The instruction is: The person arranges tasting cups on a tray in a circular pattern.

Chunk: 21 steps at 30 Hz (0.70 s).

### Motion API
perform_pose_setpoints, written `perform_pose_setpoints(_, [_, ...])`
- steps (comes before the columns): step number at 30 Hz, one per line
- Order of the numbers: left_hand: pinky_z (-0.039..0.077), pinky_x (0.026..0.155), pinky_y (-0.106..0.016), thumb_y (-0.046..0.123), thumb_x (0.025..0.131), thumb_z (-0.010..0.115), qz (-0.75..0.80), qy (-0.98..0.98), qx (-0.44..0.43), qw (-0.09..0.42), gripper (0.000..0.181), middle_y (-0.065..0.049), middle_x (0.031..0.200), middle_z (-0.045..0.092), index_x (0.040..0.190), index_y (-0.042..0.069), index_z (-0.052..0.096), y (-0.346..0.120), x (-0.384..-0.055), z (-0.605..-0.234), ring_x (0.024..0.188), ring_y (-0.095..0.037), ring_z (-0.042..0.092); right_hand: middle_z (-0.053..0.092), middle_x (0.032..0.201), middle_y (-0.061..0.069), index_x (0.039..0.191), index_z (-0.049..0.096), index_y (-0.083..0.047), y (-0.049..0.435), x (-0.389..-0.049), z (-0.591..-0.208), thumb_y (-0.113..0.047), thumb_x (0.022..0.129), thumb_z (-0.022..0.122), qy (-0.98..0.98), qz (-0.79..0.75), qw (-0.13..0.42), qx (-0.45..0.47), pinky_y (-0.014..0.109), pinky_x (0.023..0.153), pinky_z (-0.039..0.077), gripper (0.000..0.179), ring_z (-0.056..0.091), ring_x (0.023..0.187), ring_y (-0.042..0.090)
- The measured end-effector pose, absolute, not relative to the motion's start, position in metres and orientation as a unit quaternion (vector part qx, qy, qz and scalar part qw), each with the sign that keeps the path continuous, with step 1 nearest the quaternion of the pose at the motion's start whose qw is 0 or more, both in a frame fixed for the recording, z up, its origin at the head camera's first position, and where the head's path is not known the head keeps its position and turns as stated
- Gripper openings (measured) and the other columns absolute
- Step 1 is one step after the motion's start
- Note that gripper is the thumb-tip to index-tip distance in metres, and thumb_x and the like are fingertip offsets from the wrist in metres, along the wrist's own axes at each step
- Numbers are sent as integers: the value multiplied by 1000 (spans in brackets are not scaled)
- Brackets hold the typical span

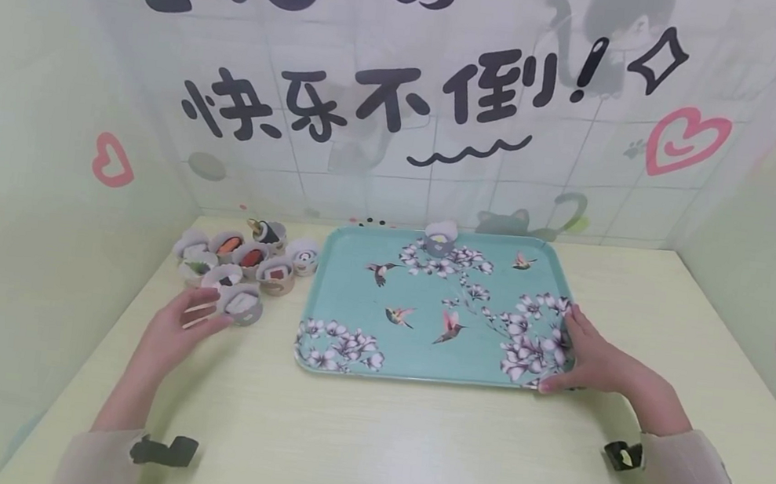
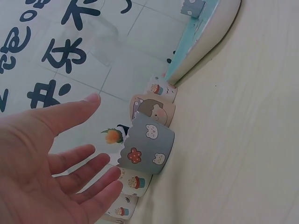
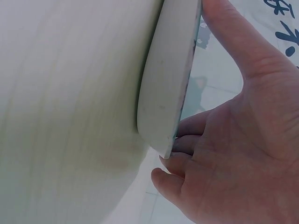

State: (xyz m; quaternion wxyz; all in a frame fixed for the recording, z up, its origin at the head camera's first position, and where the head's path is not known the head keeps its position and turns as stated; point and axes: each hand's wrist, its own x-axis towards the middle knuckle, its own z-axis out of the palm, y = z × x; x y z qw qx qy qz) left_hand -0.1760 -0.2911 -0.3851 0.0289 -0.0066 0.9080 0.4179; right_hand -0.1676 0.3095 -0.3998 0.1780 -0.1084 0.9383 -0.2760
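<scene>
My left hand (image 1: 173,330), fingers spread and thumb apart, is beside the nearest of several small scalloped paper cups at the table's left. That front cup (image 1: 243,306) is grey with a pale piece in it; its side shows bear faces and a red flower in the left wrist view (image 2: 147,145). On the right, my other hand (image 1: 603,359) rests on the right edge of a turquoise tray (image 1: 419,356) with birds and blossoms, thumb at the front corner, fingers along the side rim. One grey cup (image 1: 439,241) stands on the tray near its back edge.
Behind the front cup, other cups hold sushi-like pieces, among them a red-topped one (image 1: 254,258) and a dark roll (image 1: 265,232). One pale cup (image 1: 303,255) stands close to the tray's left edge. A printed curtain (image 1: 367,169) hangs behind the pale table (image 1: 373,453).
</scene>
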Motion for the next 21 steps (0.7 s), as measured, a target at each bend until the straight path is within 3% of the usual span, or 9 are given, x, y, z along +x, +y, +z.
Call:
perform_pose_setpoints(3, [52, 103, -42, 36, 96, 65, 415, 909, -22, 39, 70, -28, 151, 42, 148, -1, 37, -290, -176, -386, 137, -46, 46, -13, 156, 42, 148, -2, 23, 310, -167, -400, -40, 69, 90, 938, -277, 176, -111, 73, 115, 11, 136, -8, 146, 58])
perform_pose_setpoints(7, [48, 107, -49, 39, 95, 66, 422, 903, -54, 57, 75, -28, 151, 41, 150, -1, 33, -288, -175, -389, 138, -45, 45, -13, 156, 43, 148, -2, 23, 309, -167, -400, -40, 69, 90, 938, -276, 174, -115, 73, 115, 12, 136, -7, 146, 58])
perform_pose_setpoints(9, [46, 108, -52, 40, 95, 66, 427, 900, -65, 64, 77, -27, 152, 39, 151, 0, 31, -287, -174, -391, 139, -44, 44, -13, 156, 42, 148, -2, 22, 309, -166, -400, -40, 69, 90, 939, -275, 175, -115, 73, 115, 12, 136, -7, 146, 58])
perform_pose_setpoints(13, [53, 99, -29, 39, 95, 67, 430, 897, -70, 66, 80, -27, 153, 39, 152, -1, 28, -287, -176, -394, 139, -43, 45, -13, 156, 43, 148, -2, 23, 308, -166, -399, -40, 69, 89, 939, -273, 173, -115, 73, 115, 12, 136, -7, 146, 59])
perform_pose_setpoints(16, [52, 95, -23, 38, 95, 67, 437, 894, -71, 70, 83, -27, 154, 37, 153, -2, 24, -286, -178, -396, 138, -43, 45, -13, 156, 43, 148, -3, 23, 309, -167, -399, -40, 69, 89, 940, -272, 173, -114, 73, 115, 11, 136, -8, 145, 59])
perform_pose_setpoints(21, [47, 109, -47, 39, 94, 68, 449, 887, -74, 79, 85, -28, 155, 33, 153, -4, 22, -285, -183, -400, 140, -44, 43, -13, 156, 43, 148, -3, 22, 308, -167, -398, -41, 69, 90, 938, -276, 175, -112, 73, 115, 11, 137, -8, 146, 58])
